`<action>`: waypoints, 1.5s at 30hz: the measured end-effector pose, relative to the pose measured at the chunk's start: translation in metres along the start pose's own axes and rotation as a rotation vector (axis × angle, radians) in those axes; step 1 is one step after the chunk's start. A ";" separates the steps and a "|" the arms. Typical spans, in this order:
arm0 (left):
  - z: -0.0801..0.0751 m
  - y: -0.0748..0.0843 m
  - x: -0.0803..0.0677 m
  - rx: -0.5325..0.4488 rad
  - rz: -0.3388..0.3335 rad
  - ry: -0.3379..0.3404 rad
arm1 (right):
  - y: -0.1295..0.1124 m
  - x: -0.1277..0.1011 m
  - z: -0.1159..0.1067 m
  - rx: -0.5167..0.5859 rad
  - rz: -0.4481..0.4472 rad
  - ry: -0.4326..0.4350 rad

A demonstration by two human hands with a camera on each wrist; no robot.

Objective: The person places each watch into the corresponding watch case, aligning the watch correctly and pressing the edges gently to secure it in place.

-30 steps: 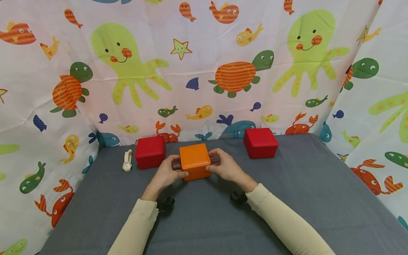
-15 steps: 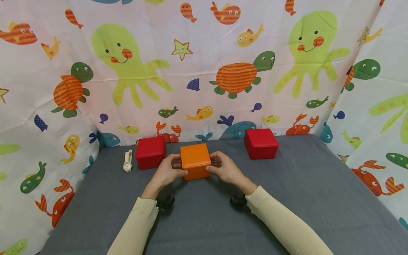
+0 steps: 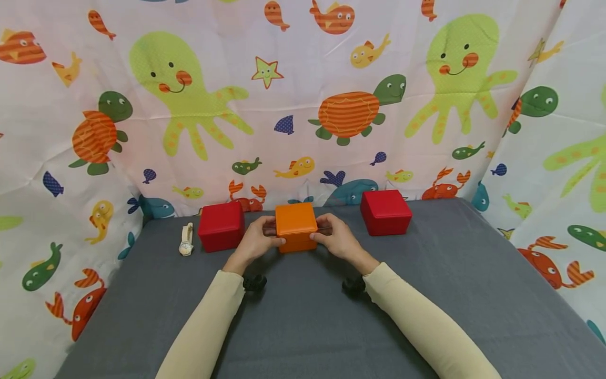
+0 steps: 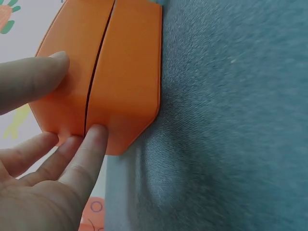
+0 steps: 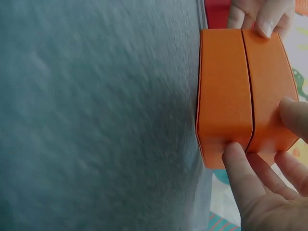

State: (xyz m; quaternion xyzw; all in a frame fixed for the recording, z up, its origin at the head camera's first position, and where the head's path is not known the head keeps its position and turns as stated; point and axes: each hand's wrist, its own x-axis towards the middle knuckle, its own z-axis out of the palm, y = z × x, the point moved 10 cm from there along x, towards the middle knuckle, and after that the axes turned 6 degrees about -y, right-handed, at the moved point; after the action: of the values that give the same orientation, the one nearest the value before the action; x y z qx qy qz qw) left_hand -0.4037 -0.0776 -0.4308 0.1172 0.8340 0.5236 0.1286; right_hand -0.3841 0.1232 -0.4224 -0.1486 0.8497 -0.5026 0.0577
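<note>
An orange box (image 3: 296, 223) with its lid down stands on the grey cloth between my two hands. My left hand (image 3: 256, 239) grips its left side, thumb on the front and fingers along the side. On the opposite side my right hand (image 3: 339, 239) holds it the same way. A dark seam between lid and base shows on the orange box (image 4: 127, 62) in the left wrist view, where the thumb lies on the lid part. The right wrist view shows both hands at the orange box (image 5: 224, 86), whose bottom edge meets the cloth.
A red box (image 3: 221, 227) stands to the left, close to my left hand. A second red box (image 3: 386, 213) is at the back right. A wristwatch (image 3: 187, 240) with a pale strap lies at the far left. A patterned curtain (image 3: 284, 152) hangs behind the table (image 3: 303, 326).
Both hands have moved the orange box away from me, toward the curtain, and slightly right, mostly in the last half second. The red boxes and the watch have stayed in place.
</note>
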 end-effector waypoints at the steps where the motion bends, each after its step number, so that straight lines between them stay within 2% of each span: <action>1: 0.000 0.001 0.003 0.000 -0.001 -0.001 | 0.001 0.002 -0.002 0.005 0.004 0.004; 7: 0.002 0.003 0.021 0.010 0.003 -0.010 | 0.008 0.013 -0.010 0.034 0.007 0.029; 12: 0.002 0.000 0.029 -0.013 -0.005 -0.018 | 0.015 0.020 -0.014 0.062 0.016 0.038; 20: 0.002 0.003 0.032 -0.023 -0.005 -0.024 | 0.019 0.023 -0.016 0.064 0.050 0.043; 27: 0.001 0.003 0.031 -0.035 -0.001 -0.012 | 0.014 0.023 -0.016 0.054 0.029 0.049; 32: 0.003 0.003 0.030 -0.042 0.016 -0.010 | 0.018 0.022 -0.017 0.046 0.044 0.055; 37: 0.002 -0.001 0.023 -0.014 0.023 0.000 | 0.018 0.019 -0.015 0.008 0.043 0.006; 41: 0.000 -0.006 0.011 0.017 0.019 0.005 | 0.017 0.010 -0.016 -0.036 0.044 -0.024; 45: 0.001 -0.004 -0.006 0.032 0.048 -0.003 | 0.016 -0.004 -0.018 -0.064 0.041 -0.029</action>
State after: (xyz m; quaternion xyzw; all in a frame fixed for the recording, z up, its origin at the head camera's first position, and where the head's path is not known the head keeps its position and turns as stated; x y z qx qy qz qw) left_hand -0.3974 -0.0805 -0.4347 0.1400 0.8389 0.5131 0.1153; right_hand -0.3879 0.1463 -0.4274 -0.1402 0.8672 -0.4718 0.0758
